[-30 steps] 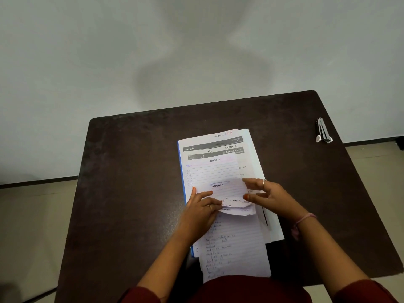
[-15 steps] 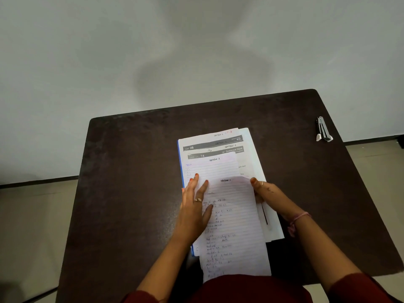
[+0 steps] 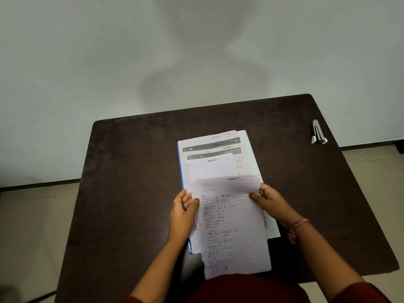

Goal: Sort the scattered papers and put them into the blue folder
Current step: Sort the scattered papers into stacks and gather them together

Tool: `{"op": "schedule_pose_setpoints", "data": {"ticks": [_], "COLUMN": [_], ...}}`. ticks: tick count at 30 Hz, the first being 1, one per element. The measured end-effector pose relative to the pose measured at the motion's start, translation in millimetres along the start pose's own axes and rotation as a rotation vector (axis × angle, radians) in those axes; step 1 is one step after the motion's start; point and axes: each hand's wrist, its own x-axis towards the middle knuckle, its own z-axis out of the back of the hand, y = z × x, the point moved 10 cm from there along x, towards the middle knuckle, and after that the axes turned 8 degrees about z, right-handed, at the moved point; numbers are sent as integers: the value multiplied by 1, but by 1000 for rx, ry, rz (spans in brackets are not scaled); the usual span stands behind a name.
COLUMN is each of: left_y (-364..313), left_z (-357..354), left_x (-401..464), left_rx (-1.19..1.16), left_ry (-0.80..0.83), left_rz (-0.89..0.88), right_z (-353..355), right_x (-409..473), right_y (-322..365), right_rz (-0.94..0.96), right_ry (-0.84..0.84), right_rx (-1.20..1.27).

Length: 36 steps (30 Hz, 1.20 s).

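Since half a second ago: left hand (image 3: 182, 212) off the flat of the page and onto its left edge, right hand (image 3: 270, 201) lower on the right edge, lined sheet (image 3: 231, 221) raised a little and shifted towards the body. Now pinched at both upper sides, thumbs on top, fingers curled beneath. Blue folder (image 3: 179, 162) showing only as a thin strip along the left of the paper stack (image 3: 209, 154), mid-table (image 3: 131, 171), directly under the sheet. Best kept taut and level, then squared to the stack's top and left edges before release, probably. Sheet thin, ruled, handwritten, headed "SECTION", top edge wavy, lower end overhanging the table's near edge. Far right: stapler (image 3: 318, 134), well apart
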Motion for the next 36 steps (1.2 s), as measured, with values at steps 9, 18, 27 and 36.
{"op": "schedule_pose_setpoints", "data": {"ticks": [9, 18, 27, 36], "left_y": [12, -22, -144, -150], "left_z": [-44, -36, -12, -7], "left_x": [-33, -52, -88, -85], "left_rx": [-2, -27, -59, -5], "left_ry": [166, 70, 39, -58], "left_rz": [79, -42, -536, -635], "right_z": [-16, -5, 14, 3], "right_x": [-19, -37, -51, -39], "right_y": [11, 50, 174, 179], "right_rz": [-7, 147, 542, 620], "right_ry": [-89, -67, -198, -333], "right_rx": [82, -114, -137, -343]}}
